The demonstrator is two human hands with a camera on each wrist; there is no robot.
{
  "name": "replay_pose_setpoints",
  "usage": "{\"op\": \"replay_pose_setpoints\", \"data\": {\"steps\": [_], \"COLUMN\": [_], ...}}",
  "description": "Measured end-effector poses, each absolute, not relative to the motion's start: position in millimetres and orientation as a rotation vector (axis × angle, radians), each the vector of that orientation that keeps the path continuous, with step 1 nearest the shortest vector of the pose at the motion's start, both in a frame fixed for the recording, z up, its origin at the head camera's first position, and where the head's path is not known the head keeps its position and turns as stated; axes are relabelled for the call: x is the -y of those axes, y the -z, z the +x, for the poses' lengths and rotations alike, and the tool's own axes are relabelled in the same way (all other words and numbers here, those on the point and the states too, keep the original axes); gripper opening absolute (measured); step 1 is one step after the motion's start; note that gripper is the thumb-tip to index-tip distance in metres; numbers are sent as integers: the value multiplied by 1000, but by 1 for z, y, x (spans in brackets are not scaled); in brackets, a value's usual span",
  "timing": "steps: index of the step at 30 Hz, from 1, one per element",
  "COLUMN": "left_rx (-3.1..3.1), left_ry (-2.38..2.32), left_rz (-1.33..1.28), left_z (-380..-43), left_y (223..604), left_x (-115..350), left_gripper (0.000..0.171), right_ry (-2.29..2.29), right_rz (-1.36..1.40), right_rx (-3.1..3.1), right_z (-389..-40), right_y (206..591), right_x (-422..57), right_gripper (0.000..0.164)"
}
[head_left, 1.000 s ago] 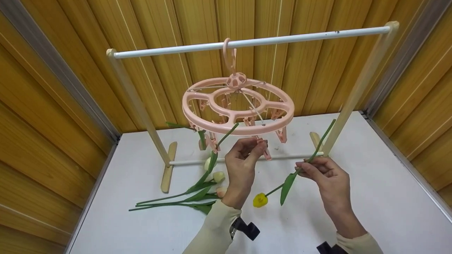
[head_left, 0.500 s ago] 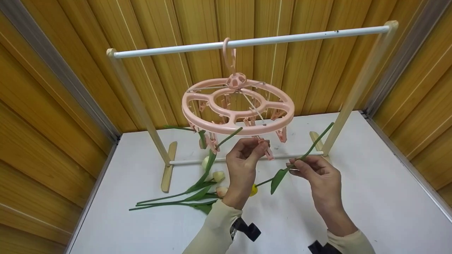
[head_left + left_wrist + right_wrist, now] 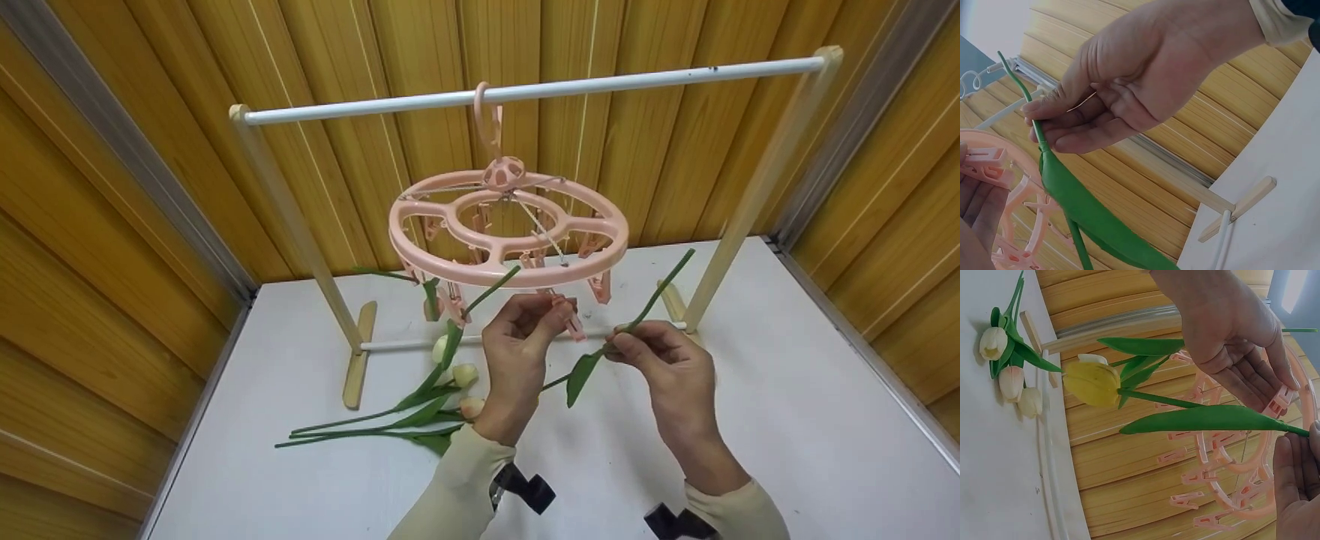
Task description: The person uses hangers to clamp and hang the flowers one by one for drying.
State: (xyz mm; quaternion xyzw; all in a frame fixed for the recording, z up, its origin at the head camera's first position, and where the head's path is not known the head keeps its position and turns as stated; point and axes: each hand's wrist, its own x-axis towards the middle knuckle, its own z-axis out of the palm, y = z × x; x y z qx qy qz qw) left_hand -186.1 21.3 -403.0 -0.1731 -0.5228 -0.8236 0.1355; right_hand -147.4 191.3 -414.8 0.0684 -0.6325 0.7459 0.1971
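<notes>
My left hand (image 3: 517, 345) pinches a pink clothespin (image 3: 575, 324) hanging from the front of a round pink clip hanger (image 3: 540, 278). To its right, my right hand (image 3: 667, 367) holds an artificial yellow tulip (image 3: 1090, 383) by its green stem (image 3: 660, 289), between thumb and fingertips. The stem's bare end points up and to the right. Its leaf (image 3: 583, 379) hangs below the fingers; in the head view the left wrist hides the yellow bloom. In the right wrist view, the stem passes just beside the clothespin, and I cannot tell whether they touch.
The hanger hooks over a white rod (image 3: 637, 81) on a wooden stand. A white tulip (image 3: 440, 349) hangs from a clip left of my left hand, with greenery further left. Tulips with green stems (image 3: 337, 434) lie on the white table (image 3: 247, 495). Wood-look panels stand behind.
My right hand has moved left toward the clothespin with the yellow tulip, whose bloom has passed behind my left wrist. My left hand keeps its pinch on the clothespin, barely shifting.
</notes>
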Motion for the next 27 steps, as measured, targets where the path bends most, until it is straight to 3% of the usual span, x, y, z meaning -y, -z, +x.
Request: {"op": "replay_pose_setpoints", "data": {"steps": [11, 27], "left_rx": [1527, 1534], "left_ry": [2396, 2380], "left_rz": [-497, -528], "left_z": [-186, -186], "left_y": [403, 403], "left_x": [-20, -20], "left_gripper": [19, 20], "right_ry": [-2119, -2115], "right_rz": [337, 325], "right_rx": [1676, 1654], "right_z": [-149, -151], "right_y": [408, 402], "right_x": [-189, -190], "right_gripper": [11, 12]}}
